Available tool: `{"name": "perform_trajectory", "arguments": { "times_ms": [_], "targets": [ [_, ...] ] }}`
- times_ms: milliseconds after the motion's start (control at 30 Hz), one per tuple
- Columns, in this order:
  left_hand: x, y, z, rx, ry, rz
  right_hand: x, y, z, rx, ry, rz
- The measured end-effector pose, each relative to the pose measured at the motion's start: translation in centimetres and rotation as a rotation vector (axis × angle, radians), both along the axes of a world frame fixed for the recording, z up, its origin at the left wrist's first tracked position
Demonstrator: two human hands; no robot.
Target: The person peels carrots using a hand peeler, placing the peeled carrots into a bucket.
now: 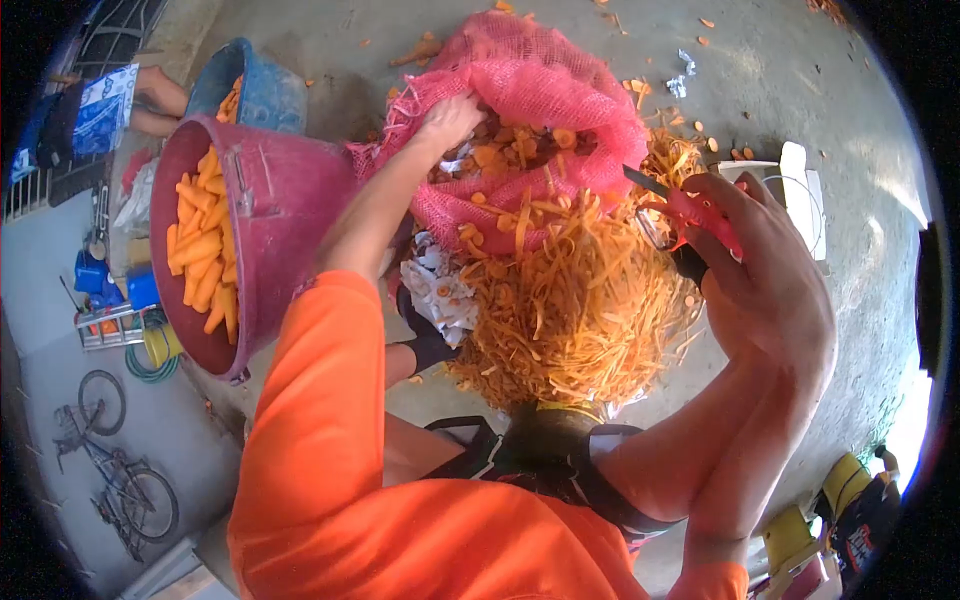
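One pink mesh sack (pixel 545 85) has the left hand (pixel 452 122) in its mouth, grip impossible to tell; at its right, the right hand (pixel 768 235) grips a red-handled blade (pixel 690 208), better turned from the left hand. Peelings (pixel 570 310) heap nearer than the sack; around it, scraps (pixel 712 145) dot grey floor (pixel 860 105); left of it, a tub (pixel 290 200), then a bicycle (pixel 115 460)

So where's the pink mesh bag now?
In the head view, the pink mesh bag lies at top centre, just beyond the heap of peelings, with the left hand at its open mouth.
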State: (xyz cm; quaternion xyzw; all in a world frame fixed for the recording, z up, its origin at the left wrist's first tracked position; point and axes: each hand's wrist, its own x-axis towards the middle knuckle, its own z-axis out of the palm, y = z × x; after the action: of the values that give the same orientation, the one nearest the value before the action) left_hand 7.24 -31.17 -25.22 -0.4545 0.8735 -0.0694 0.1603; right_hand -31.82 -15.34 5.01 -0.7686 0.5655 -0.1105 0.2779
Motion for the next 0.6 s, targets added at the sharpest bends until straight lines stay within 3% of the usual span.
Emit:
{"name": "perform_trajectory", "arguments": {
  "times_ms": [133,333,400,433,467,533,567,600],
  "targets": [
    [0.3,-1.2,-0.2,-0.052,0.033,-0.112,-0.4,-0.2,-0.2,0.014,-0.053,0.074],
    [-0.9,1.3,3.6,-0.026,-0.256,-0.161,0.2,1.7,0.6,-0.102,0.053,0.064],
    [-0.9,3.9,5.0,0.056,0.172,-0.13,0.1,1.7,1.1,-0.028,0.043,0.055],
    [-1.0,5.4,5.2,0.124,0.391,0.011,0.0,2.1,1.0,-0.062,-0.016,0.039],
    [-1.6,7.5,6.7,0.123,0.382,0.011,0.2,2.3,0.9,-0.097,-0.079,0.024],
    [-2.7,12.0,10.7,0.551,1.072,0.519,0.3,1.6,0.3,-0.147,-0.108,0.089],
    [-3.0,14.1,12.9,0.533,1.069,0.524,0.6,1.3,0.1,-0.146,-0.151,0.144],
    [-3.1,16.3,15.2,0.685,1.337,0.589,1.3,1.3,0.2,-0.143,-0.193,0.204]
  ]
}}
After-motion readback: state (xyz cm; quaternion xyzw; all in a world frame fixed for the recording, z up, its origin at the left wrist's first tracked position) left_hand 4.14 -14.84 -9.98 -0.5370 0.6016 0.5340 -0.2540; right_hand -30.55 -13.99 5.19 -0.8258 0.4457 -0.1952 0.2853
